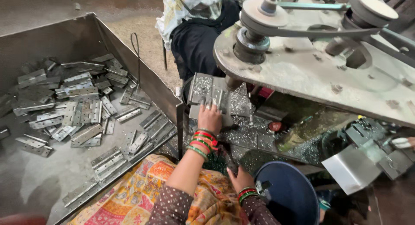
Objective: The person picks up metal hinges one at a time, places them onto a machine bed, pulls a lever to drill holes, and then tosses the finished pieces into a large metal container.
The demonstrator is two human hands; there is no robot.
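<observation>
Lap: orange-yellow patterned cloth [142, 190] nearest camera, over knees.
Right hand [239, 178]: low by round dark-blue tub [287, 194]; fingers curled, can't tell if holding anything.
Left hand [210, 117]: nearer the work, palm down, fingers spread flat on flat grey steel hinge plate [216, 95].
Plate position: on machine worktop [242, 136] under drill spindle [234, 81], just ahead of fingertips; long axis can't tell.
Stock: grey metal bin [65, 39] of loose hinges [82, 108], well left.
Other: seated person [194, 26] beyond.

We cannot see the fingertips of our left hand [210, 117]; they are lost on the metal plate [218, 96]. Another person [196, 17] at top centre is cut off by the frame's edge, and our right hand [239, 178] hides whatever it grips.
</observation>
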